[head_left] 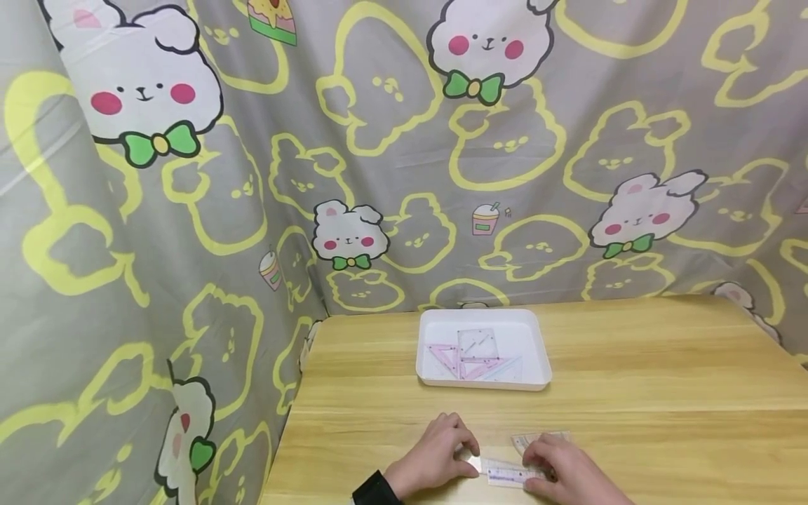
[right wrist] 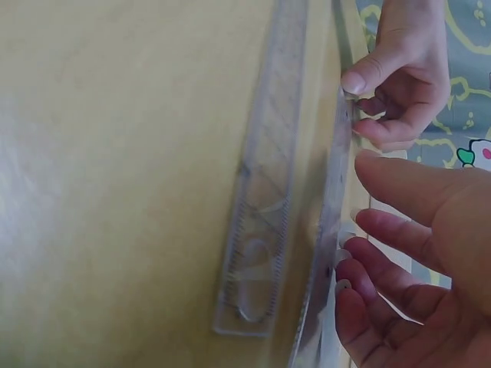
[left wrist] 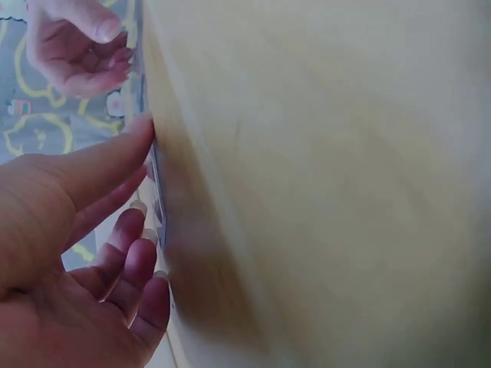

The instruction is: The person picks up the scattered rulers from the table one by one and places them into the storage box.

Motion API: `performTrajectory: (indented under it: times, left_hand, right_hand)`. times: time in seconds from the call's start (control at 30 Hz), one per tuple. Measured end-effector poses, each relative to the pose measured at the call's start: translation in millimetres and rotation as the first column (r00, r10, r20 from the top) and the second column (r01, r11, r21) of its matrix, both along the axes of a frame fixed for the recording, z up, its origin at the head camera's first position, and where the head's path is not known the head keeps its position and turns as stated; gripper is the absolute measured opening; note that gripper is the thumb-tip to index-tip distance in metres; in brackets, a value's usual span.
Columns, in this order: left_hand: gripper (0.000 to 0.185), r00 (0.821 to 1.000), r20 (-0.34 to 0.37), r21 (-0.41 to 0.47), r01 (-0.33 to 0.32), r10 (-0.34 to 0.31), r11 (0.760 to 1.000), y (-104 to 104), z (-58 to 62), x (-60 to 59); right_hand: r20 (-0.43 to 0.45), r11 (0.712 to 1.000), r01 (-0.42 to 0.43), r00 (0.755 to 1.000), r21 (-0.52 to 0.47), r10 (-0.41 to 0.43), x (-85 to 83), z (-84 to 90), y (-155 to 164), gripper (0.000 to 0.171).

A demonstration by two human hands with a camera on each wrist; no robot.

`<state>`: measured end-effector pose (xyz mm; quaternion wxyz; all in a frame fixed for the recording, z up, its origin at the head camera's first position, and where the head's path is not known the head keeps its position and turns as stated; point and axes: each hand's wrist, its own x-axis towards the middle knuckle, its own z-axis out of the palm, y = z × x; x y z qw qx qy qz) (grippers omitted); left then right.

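Observation:
On the wooden table, a clear ruler (head_left: 505,464) runs between my two hands. My left hand (head_left: 438,452) is at its left end, thumb and fingertips along its edges. At the right end my right hand (head_left: 564,470) bends its thumb and fingers over it. In the right wrist view this held ruler (right wrist: 330,192) is seen nearly edge-on, and a clear ruler with curved cut-outs (right wrist: 265,192) lies flat beside it, on my side. Just beyond my right hand lies a clear piece with a curved, marked edge (head_left: 521,441), partly covered by the hand.
A white tray (head_left: 543,351) stands farther back on the table. Inside are pink set squares (head_left: 444,359), a pale blue triangle (head_left: 510,369) and a clear square plate (head_left: 477,344). A patterned curtain (head_left: 404,161) hangs behind and to the left. A black band (head_left: 376,489) circles my left wrist.

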<state>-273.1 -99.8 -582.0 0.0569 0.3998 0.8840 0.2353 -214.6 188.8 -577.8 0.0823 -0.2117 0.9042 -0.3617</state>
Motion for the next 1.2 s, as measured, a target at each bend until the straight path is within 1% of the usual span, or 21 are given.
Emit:
performTrajectory:
  times: [0.1,0.23,0.33,0.37,0.43,0.5,0.57,0.6,0.67,0.73,0.8,0.83,0.9,0.93,0.97,1.03,1.1,1.17,1.2]
  left_hand:
    - [0.019,1.000,0.004,-0.002,-0.013,0.013,1.000,-2,0.6,4.1]
    - [0.019,1.000,-0.028,-0.028,-0.014,0.013,1.000,-3,1.5,7.1]
    - [0.020,1.000,-0.028,-0.035,-0.010,0.009,0.999,-2,1.2,6.9]
    - [0.019,1.000,-0.015,-0.028,-0.010,0.010,1.000,-2,1.0,6.4]
    - [0.018,1.000,0.020,-0.004,-0.006,0.006,1.000,-2,1.2,5.2]
    - [0.016,0.997,0.071,0.031,-0.014,0.012,0.999,-2,2.1,3.5]
    - [0.015,0.993,0.117,0.059,-0.037,0.030,0.998,-3,3.9,1.6]
    - [0.014,0.990,0.135,0.070,-0.048,0.039,0.996,-3,5.2,0.7]
    - [0.014,0.984,0.170,0.092,-0.072,0.056,0.993,-4,8.5,-1.2]
    - [0.014,0.980,0.191,0.119,-0.083,0.059,0.989,-5,12.5,-3.8]
    - [0.013,0.965,0.256,0.171,-0.109,0.063,0.979,-5,16.5,-7.4]
    - [0.014,0.954,0.291,0.199,-0.131,0.069,0.971,-5,19.1,-9.8]
    - [0.015,0.926,0.365,0.256,-0.194,0.091,0.947,-4,24.5,-16.4]
    - [0.016,0.907,0.408,0.287,-0.235,0.103,0.929,-4,27.6,-20.3]
    - [0.018,0.892,0.437,0.312,-0.270,0.115,0.911,-3,31.0,-24.6]
    - [0.021,0.877,0.464,0.354,-0.317,0.129,0.880,0,38.7,-34.3]
    - [0.023,0.861,0.494,0.403,-0.348,0.119,0.846,5,45.7,-44.3]
    - [0.026,0.835,0.543,0.457,-0.382,0.088,0.803,13,51.5,-54.6]
    - [0.028,0.818,0.571,0.479,-0.404,0.073,0.780,18,54.0,-59.9]
  right_hand:
    - [0.021,1.000,-0.002,1.000,-0.014,0.003,1.3,-3.3,-2,0.024]
    - [0.015,1.000,0.018,1.000,0.006,-0.018,3.0,-4.3,-4,0.024]
    - [-0.023,1.000,0.028,0.999,0.006,-0.028,4.2,-5.1,-4,0.025]
    - [-0.042,0.999,0.032,0.999,0.002,-0.032,4.5,-5.4,-5,0.024]
    - [-0.119,1.000,0.024,0.993,-0.007,-0.024,4.8,-6.5,-4,0.021]
    - [-0.183,1.000,0.017,0.983,-0.016,-0.020,4.5,-6.7,-4,0.019]
    - [-0.189,0.999,0.013,0.982,-0.030,-0.019,3.5,-4.8,-3,0.019]
    - [-0.172,0.999,0.011,0.985,-0.041,-0.017,2.6,-3.5,-3,0.018]
    - [-0.102,0.997,0.013,0.995,-0.078,-0.020,0.2,0.5,-3,0.014]
    - [-0.045,0.992,0.019,0.999,-0.122,-0.024,-1.9,5.6,-2,0.010]
    - [-0.019,0.985,0.028,0.999,-0.171,-0.032,-4.1,10.8,0,0.008]
    - [-0.018,0.980,0.031,0.999,-0.197,-0.036,-4.9,13.4,1,0.007]
    - [-0.033,0.970,0.038,0.998,-0.241,-0.048,-6.6,17.9,2,0.005]
    - [-0.054,0.965,0.038,0.997,-0.260,-0.054,-8.1,19.4,3,0.004]
    - [-0.077,0.960,0.037,0.995,-0.278,-0.060,-9.7,20.6,3,0.004]
    - [-0.120,0.954,0.044,0.989,-0.298,-0.083,-14.1,23.1,3,0.003]
    - [-0.178,0.950,0.049,0.978,-0.309,-0.108,-20.0,25.3,3,0.006]
    - [-0.215,0.950,0.066,0.967,-0.306,-0.137,-26.8,28.5,3,0.009]
    - [-0.231,0.951,0.078,0.961,-0.301,-0.151,-30.3,30.4,3,0.010]
